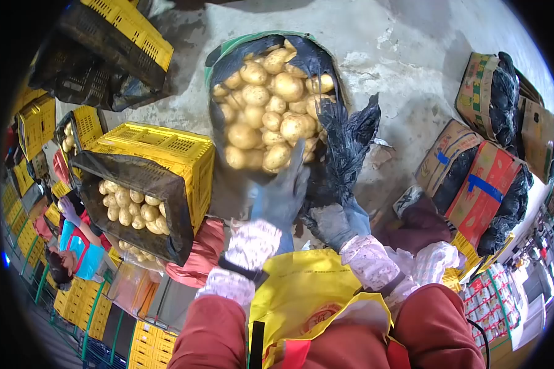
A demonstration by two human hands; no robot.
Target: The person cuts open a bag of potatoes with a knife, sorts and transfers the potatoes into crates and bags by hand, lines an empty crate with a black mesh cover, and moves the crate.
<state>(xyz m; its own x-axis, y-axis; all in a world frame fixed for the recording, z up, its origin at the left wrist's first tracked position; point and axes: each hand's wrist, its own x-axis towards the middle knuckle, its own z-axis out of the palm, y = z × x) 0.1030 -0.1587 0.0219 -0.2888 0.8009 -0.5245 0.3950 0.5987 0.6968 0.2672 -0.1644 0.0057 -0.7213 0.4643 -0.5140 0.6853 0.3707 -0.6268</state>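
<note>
Your left hand (284,193) had outstretched fingers by the upper-centre potatoes (276,103). Your right hand (333,226) touched the bag (337,157), grip impossible to tell

Gloved left hand (286,190), fingers stretched out, right at the near edge of the potatoes (255,95)! I had the gloved right hand (332,226) just beside it, against the bunched black plastic (346,150). To the left I spotted a yellow crate (202,178) holding more potatoes; far right, a red box (487,181) wore blue tape.
</note>
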